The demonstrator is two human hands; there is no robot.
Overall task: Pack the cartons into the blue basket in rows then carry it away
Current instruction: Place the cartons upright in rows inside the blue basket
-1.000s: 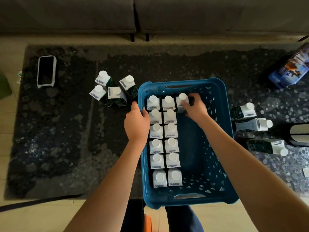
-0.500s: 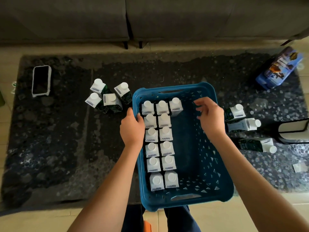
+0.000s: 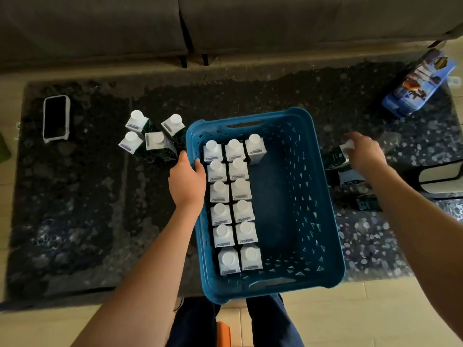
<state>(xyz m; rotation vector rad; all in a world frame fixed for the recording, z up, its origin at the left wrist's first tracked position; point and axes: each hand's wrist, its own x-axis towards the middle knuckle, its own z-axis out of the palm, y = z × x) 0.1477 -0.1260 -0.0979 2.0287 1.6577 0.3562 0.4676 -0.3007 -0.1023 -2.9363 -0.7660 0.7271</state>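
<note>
Left hand (image 3: 186, 181) grips blue basket (image 3: 323, 249) rim; right hand (image 3: 367, 152) closing around a carton (image 3: 337, 156) outside; thirteen cartons (image 3: 231, 196) packed.

Blue basket (image 3: 323, 221) right half free; 13 cartons (image 3: 231, 209) fill left.

You're in a home living room: a grey fabric sofa (image 3: 175, 26) stands behind a dark speckled rug (image 3: 75, 196) on pale floor tiles (image 3: 350, 319).

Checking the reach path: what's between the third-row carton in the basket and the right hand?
In the head view, between the third-row carton and the right hand: bare basket floor, then the blue basket perforated right wall, then a strip of dark rug.
</note>
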